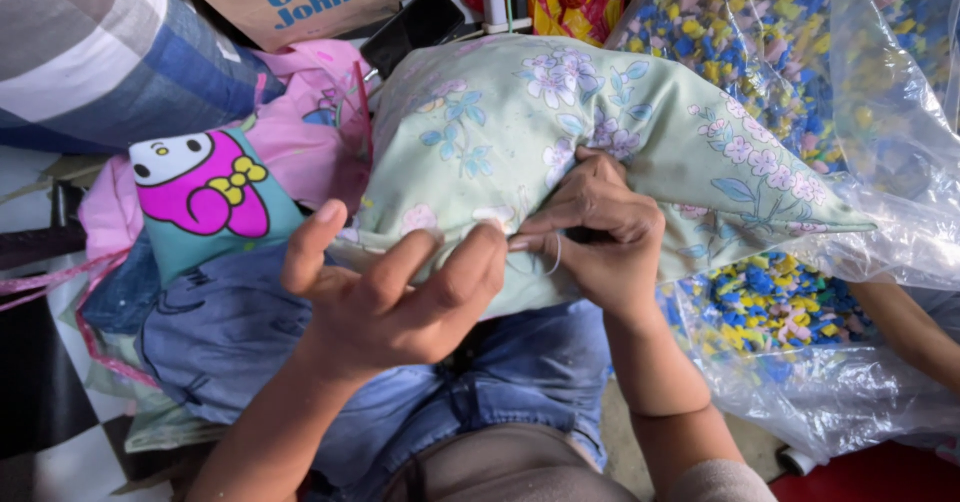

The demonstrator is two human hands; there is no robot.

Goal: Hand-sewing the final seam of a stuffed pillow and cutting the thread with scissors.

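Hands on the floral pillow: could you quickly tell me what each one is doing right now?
Left hand: fingers loosely curled, tips at the floral pillow edge.
Right hand: closed, pinching the pillow seam, a thin thread looping below.

- A stuffed pillow in pale green cotton cloth printed with lilac and pink flowers and blue-green leaves [500,122] lies across the person's denim-clad lap, plump and slightly creased, its right corner tapering to a point.
- Its near edge is pinched and puckered.
- A thin whitish sewing thread [553,258] loops just below that pinched edge.
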